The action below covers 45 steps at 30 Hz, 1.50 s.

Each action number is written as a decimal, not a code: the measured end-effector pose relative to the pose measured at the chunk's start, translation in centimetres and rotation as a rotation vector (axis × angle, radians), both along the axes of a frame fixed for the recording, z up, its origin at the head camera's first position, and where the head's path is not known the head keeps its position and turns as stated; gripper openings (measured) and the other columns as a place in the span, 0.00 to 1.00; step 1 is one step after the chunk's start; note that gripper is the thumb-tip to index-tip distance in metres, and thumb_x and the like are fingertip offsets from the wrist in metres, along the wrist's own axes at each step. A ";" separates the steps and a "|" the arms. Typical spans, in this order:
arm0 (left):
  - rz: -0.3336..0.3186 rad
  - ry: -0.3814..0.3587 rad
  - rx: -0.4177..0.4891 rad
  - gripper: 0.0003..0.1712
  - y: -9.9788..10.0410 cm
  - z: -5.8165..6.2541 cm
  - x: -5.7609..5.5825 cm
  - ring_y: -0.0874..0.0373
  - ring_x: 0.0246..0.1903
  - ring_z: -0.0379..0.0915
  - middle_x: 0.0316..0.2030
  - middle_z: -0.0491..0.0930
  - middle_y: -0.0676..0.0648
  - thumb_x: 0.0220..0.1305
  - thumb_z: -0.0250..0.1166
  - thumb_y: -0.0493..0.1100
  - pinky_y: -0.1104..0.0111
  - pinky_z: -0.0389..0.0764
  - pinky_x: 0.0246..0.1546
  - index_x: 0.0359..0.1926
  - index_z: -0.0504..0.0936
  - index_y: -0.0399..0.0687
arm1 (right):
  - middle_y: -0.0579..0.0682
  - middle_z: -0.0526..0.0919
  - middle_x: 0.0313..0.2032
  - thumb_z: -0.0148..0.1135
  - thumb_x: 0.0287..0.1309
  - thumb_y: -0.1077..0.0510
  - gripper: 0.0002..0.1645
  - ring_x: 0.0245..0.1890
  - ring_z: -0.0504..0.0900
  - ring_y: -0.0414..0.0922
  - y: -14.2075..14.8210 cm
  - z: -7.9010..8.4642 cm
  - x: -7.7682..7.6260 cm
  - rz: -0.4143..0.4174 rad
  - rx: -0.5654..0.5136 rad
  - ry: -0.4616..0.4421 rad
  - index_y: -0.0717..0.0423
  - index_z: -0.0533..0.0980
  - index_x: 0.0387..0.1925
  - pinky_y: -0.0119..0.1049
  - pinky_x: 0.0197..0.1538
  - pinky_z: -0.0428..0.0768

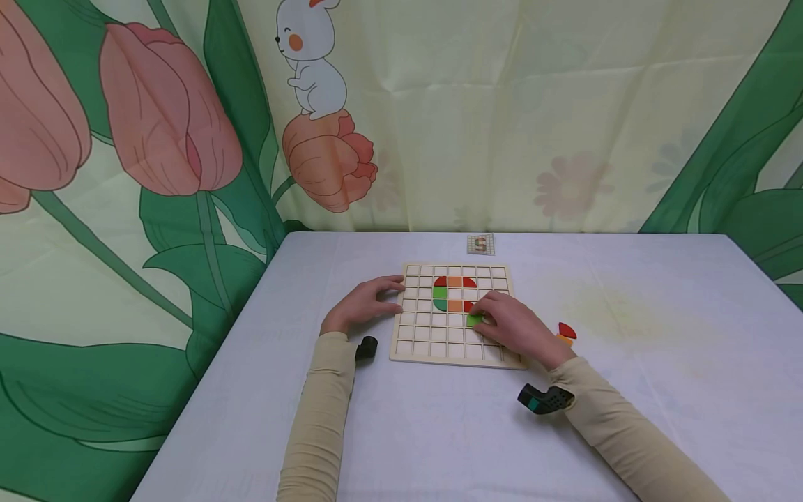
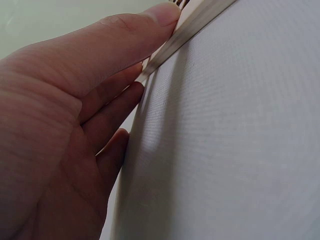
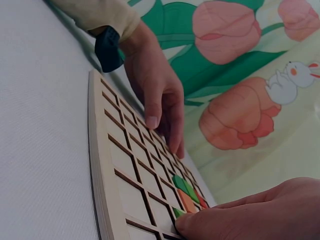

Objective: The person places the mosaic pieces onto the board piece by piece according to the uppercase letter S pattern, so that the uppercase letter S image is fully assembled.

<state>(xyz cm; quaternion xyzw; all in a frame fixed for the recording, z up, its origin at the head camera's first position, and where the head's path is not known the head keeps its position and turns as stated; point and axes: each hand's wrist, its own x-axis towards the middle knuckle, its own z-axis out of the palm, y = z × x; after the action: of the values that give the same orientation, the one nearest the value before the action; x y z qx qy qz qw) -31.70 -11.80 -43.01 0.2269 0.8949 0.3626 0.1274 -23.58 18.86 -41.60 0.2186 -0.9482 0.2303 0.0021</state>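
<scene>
A wooden grid board (image 1: 420, 348) lies on the table, with several coloured tiles in its squares: a red rounded tile (image 1: 440, 282), an orange square tile (image 1: 454, 306), a dark green rounded tile (image 1: 440, 305) and others. My left hand (image 1: 362, 304) rests against the board's left edge, its fingers fairly straight; in the left wrist view the thumb (image 2: 125, 37) touches the rim. Over the board's right half, my right hand (image 1: 517, 328) pinches a light green tile (image 1: 474, 321) just below a red one. The thumb partly covers that green tile in the right wrist view.
A small pattern card (image 1: 480, 244) lies behind the board near the table's far edge. Right of the board, a loose red tile (image 1: 567, 330) and an orange tile (image 1: 565, 340) sit partly behind my right wrist. A printed curtain (image 1: 452, 139) hangs behind the table.
</scene>
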 end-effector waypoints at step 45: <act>0.006 -0.010 -0.001 0.30 0.0 -0.4 -0.2 0.60 0.71 0.52 0.70 0.64 0.58 0.60 0.71 0.48 0.63 0.57 0.70 0.62 0.77 0.49 | 0.47 0.80 0.37 0.70 0.56 0.58 0.12 0.34 0.74 0.43 0.4 -0.3 -0.1 -0.032 -0.028 0.008 0.56 0.84 0.42 0.37 0.40 0.77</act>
<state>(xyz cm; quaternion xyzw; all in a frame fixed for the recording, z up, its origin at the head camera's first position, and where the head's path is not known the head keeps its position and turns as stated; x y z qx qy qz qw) -31.95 -11.80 -43.46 0.2224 0.8950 0.3637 0.1312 -23.73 19.29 -41.95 0.2043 -0.9482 0.2427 0.0125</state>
